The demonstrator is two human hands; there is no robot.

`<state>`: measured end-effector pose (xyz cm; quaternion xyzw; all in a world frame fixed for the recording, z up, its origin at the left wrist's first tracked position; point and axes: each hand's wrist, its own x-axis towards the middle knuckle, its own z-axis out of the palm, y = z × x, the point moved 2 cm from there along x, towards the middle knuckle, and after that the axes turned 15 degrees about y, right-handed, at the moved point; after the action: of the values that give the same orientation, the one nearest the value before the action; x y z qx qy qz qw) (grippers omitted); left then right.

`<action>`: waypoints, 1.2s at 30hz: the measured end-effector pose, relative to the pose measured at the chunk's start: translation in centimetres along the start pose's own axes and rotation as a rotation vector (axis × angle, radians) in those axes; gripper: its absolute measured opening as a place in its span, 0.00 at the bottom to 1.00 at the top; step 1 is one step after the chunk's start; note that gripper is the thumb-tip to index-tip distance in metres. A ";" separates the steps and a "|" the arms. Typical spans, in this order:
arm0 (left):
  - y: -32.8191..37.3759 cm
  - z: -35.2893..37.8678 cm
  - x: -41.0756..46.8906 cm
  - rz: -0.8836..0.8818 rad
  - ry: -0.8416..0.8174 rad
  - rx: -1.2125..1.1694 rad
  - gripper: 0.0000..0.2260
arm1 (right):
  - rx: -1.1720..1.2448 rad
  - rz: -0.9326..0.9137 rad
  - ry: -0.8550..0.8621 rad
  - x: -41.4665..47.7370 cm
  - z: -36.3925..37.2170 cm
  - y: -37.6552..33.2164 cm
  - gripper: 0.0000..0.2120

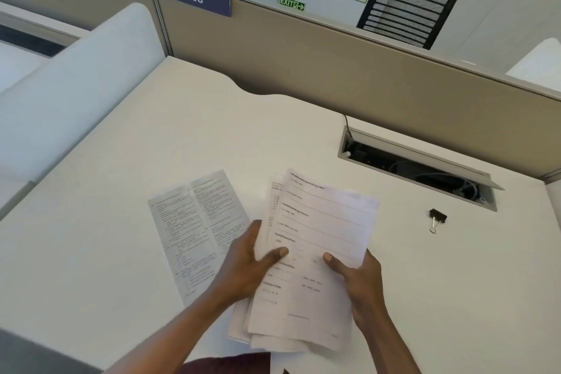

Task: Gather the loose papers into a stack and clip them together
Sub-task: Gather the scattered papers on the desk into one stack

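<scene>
Several printed sheets form an uneven stack of papers [315, 240], lifted off the white desk [121, 222] in front of me. My left hand [246, 267] grips the stack's left edge, thumb on top. On the right edge sits my right hand [361, 279], thumb over the top sheet. One loose printed sheet [194, 228] with two text columns lies flat on the desk to the left, partly under my left hand. A black binder clip [437, 218] with silver handles rests on the desk to the right, apart from both hands.
An open cable tray [419, 167] with wires is cut into the desk at the back right. Beige partition walls [334, 64] close the back; a white divider [76, 94] stands on the left. A black mesh chair [409, 6] shows beyond the partition.
</scene>
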<state>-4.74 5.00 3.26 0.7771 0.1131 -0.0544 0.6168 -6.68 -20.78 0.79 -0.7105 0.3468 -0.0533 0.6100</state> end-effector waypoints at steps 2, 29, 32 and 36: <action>0.0 1.3 -0.8 0.034 -0.072 -0.008 0.18 | 0.006 0.042 0.036 -0.3 -0.8 1.2 0.23; -1.6 5.1 3.9 -0.202 0.026 0.126 0.08 | -0.022 0.130 0.066 1.9 -6.5 5.2 0.28; -2.3 5.5 3.7 -0.292 -0.030 0.068 0.14 | -0.088 0.134 -0.005 1.6 -6.0 5.4 0.29; -2.4 6.0 3.0 -0.306 -0.083 0.034 0.15 | -0.115 0.090 -0.033 1.2 -5.4 5.2 0.26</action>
<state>-2.09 -0.02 -1.05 0.7583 0.2036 -0.1818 0.5920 -10.66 -25.98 -2.99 -0.7288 0.3706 0.0057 0.5757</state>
